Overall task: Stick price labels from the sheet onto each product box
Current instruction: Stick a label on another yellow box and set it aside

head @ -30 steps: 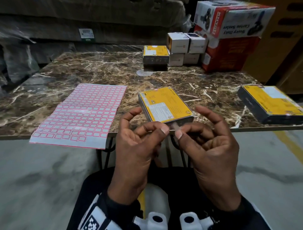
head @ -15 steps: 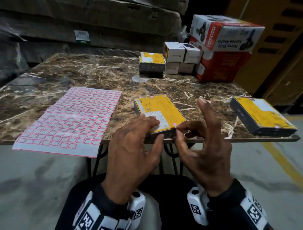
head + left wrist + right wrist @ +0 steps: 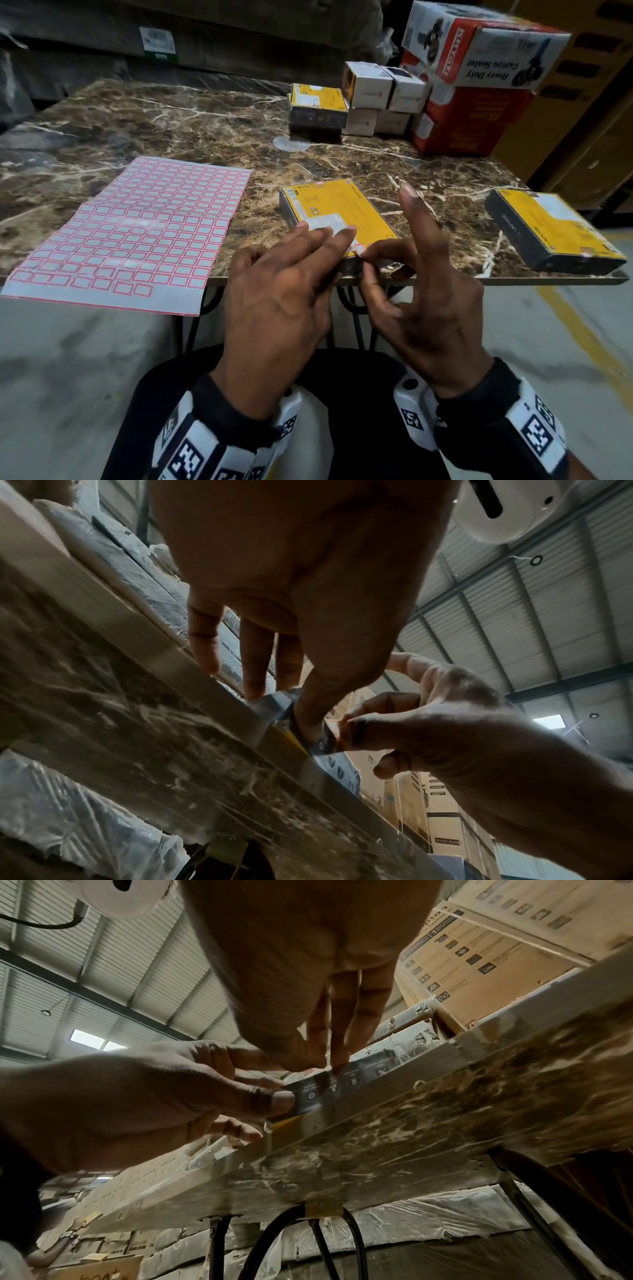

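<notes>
We steady the box [image 3: 337,219] at the desk's [image 3: 171,120] front edge with our left hand [image 3: 284,291], fingers straight on its top and thumb on the near side. Our right hand [image 3: 416,298] pinches a label [image 3: 359,249] onto the near right corner of the box, index raised. The box runs lengthwise away from us. The sheet [image 3: 137,233] lies at the front left. We count three yellow boxes, one sheet.
</notes>
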`<control>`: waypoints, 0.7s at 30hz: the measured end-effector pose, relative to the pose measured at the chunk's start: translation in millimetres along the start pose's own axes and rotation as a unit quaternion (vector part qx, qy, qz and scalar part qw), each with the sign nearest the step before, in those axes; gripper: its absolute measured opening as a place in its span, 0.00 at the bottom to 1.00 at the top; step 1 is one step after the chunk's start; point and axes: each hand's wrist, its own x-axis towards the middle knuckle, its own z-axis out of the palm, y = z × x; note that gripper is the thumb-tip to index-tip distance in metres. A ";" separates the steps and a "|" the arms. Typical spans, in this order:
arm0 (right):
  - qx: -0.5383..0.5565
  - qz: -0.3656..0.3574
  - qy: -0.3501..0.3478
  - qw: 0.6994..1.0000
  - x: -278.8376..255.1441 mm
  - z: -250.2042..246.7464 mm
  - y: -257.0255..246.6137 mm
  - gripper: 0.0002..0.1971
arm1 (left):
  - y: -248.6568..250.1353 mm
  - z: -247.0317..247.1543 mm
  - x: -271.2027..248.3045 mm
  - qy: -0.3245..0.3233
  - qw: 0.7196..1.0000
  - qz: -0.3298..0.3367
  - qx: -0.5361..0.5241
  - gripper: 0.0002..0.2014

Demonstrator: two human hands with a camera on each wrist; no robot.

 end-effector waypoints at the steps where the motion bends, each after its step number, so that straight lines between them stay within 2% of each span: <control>1: -0.004 0.000 0.002 1.000 0.0 0.6 -0.1 0.45 | 0.6 -1.1 0.3 -0.007 1.000 0.001 0.008 0.28; 7: -0.027 -0.004 0.004 1.000 2.2 -1.2 1.3 0.41 | 2.2 -6.4 3.4 -0.045 0.998 -0.019 0.031 0.29; 11: -0.030 0.004 -0.008 1.000 4.0 -2.8 0.1 0.42 | 1.6 -7.6 4.2 -0.054 0.998 -0.020 0.040 0.31; 17: -0.036 0.008 -0.016 0.999 3.9 -4.3 0.7 0.43 | -3.9 -3.6 5.3 -0.033 0.998 -0.004 0.058 0.30; 21: -0.040 0.016 -0.022 0.999 5.1 -5.1 0.1 0.44 | -6.8 -5.3 5.7 -0.041 0.998 0.000 0.054 0.28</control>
